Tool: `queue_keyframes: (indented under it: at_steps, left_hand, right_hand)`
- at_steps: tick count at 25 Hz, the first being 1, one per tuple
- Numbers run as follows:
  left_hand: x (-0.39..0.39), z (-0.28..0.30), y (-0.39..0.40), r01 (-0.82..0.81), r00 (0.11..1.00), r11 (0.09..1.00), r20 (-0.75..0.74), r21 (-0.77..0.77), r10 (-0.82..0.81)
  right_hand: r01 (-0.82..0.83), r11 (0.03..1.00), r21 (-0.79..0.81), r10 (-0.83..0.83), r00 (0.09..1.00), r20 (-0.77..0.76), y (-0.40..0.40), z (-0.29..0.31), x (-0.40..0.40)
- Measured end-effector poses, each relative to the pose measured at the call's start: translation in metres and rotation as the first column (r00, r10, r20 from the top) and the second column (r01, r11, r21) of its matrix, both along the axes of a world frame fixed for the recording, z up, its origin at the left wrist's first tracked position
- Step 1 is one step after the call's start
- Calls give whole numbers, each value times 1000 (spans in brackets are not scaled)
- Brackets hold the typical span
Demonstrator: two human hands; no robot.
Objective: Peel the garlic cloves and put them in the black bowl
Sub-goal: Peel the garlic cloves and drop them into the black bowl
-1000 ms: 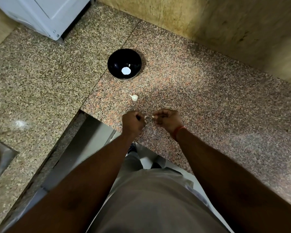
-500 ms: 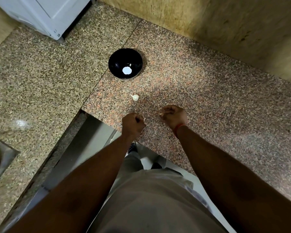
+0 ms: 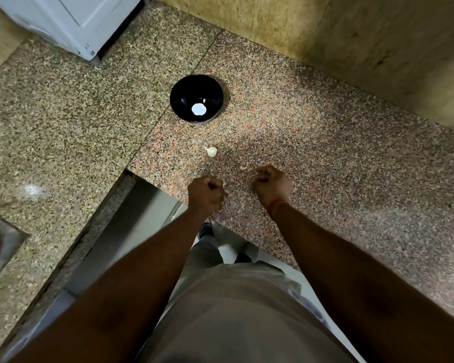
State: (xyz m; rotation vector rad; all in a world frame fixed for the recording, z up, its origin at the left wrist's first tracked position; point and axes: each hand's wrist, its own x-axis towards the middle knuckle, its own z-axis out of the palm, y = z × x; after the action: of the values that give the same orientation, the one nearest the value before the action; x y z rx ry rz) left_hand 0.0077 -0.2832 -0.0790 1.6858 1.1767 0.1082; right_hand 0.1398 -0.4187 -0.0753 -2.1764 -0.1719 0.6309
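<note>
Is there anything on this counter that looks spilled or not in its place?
Only small things: a pale scrap, likely garlic skin, lies loose on the counter just beyond the right hand. The black bowl stands upright, nothing spilled.

A speckled granite countertop (image 3: 338,158) runs in an L, its pinkish slab meeting a greyer one along a seam. A round, glossy black bowl (image 3: 184,100) sits on the pinkish slab by that seam. Nearer than the bowl lies a small white garlic bulb (image 3: 211,151), well apart from it. Nearer again and to the right lies a pale scrap of garlic skin (image 3: 243,167).
</note>
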Motion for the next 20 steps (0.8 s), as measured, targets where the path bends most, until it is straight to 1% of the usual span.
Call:
queue_keyframes:
  at_steps: [2, 3, 5, 8, 9, 11, 13, 15, 20]
  left_hand:
    - [-2, 2, 0, -117, 991, 982, 46, -150, 125]
    - [-4, 3, 1, -163, 982, 963, 58, -216, 179]
    - [-11, 6, 3, -235, 962, 933, 71, -272, 263]
    - [-23, 12, 7, -315, 922, 876, 102, -366, 374]
    - [-26, 14, 7, -315, 922, 874, 98, -370, 374]
    - [-31, 16, 7, -317, 922, 872, 95, -373, 376]
    - [-33, 16, 8, -336, 907, 850, 106, -406, 409]
    - [-35, 13, 8, -349, 903, 849, 101, -398, 418]
    - [-39, 2, 5, -316, 932, 893, 70, -322, 355]
  right_hand:
    - [-159, 987, -28, 160, 984, 77, -1, -2, -10]
    - [-262, 964, -41, 265, 959, 106, 0, -2, -14]
    - [-450, 888, -98, 461, 873, 159, 5, 1, -21]
    - [-613, 769, -181, 637, 712, 296, 20, 1, -24]
    - [-648, 732, -211, 678, 662, 318, 24, 1, -24]
    - [-704, 659, -266, 750, 586, 307, 31, 1, -24]
    - [-748, 592, -301, 806, 536, 252, 32, -1, -26]
    - [-768, 540, -344, 841, 503, 198, 31, -4, -31]
    - [-744, 527, -411, 850, 475, 229, 33, -12, -35]
